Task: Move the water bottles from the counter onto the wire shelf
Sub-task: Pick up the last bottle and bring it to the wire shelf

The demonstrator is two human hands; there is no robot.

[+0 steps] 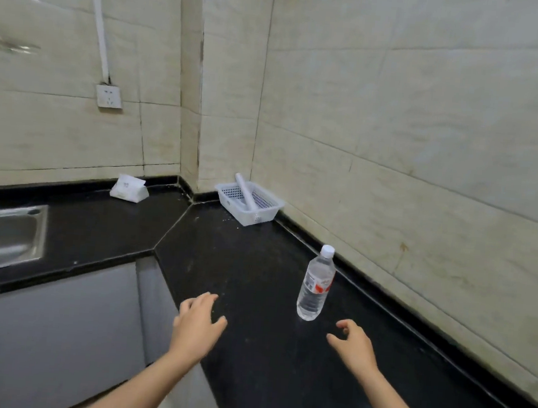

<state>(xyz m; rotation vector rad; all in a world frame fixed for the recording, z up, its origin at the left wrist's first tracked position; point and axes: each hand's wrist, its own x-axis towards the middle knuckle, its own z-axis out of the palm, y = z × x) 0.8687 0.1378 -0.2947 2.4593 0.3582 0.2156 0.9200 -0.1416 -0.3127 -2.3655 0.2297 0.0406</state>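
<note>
One clear water bottle [316, 284] stands upright on the black table [249, 260], white cap on, close to the wall edge. Right hand [351, 344] hovers just short of it, bottle at its 11 o'clock, fingers loosely curled, holding nothing. Left hand [197, 323], at the bottle's 8 o'clock, is spread and relaxed, also empty. Far off at 12 o'clock, a white basket [248, 202] sits in the corner; a sink [1, 235] lies at 9 o'clock.
</note>
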